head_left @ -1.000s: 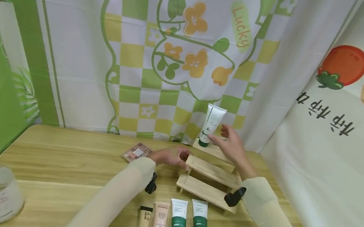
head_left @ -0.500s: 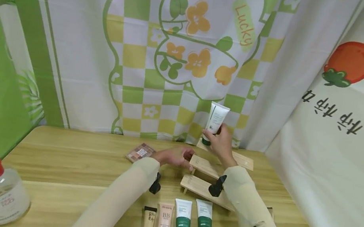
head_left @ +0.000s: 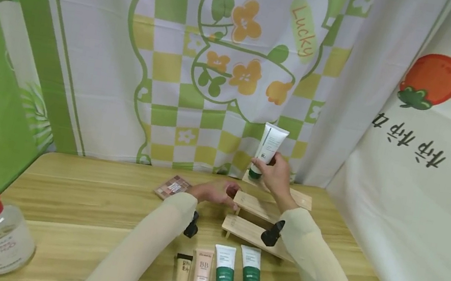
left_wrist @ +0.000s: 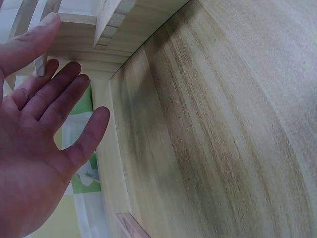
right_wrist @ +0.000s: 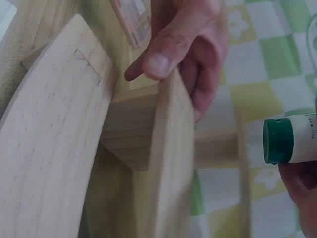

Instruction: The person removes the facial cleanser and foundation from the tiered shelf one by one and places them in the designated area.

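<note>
My right hand (head_left: 277,178) grips a white squeeze tube (head_left: 271,140) with a green cap, upright but slightly tilted, over the top step of a three-step wooden stand (head_left: 251,204). In the right wrist view the green cap (right_wrist: 278,141) shows a gap from the top board (right_wrist: 242,193). At the stand's left end, my left hand (head_left: 216,192) holds the middle step, its thumb (right_wrist: 161,64) on the board's edge and its fingers behind. The left wrist view has that palm (left_wrist: 29,148) facing the camera, fingers gently bent by the board's end.
In front of the stand lie two green-and-white tubes (head_left: 223,277), a pink BB cream tube (head_left: 202,276) and a beige black-capped tube (head_left: 182,277). A makeup palette (head_left: 172,186) lies left of the stand. A red-lidded clear bottle (head_left: 0,242) stands front left. Patterned curtains hang behind the table (head_left: 78,190).
My right hand has closed its fingers round the white tube, which stood on the top step, and has raised it slightly. The left hand has stayed at the stand's end.
</note>
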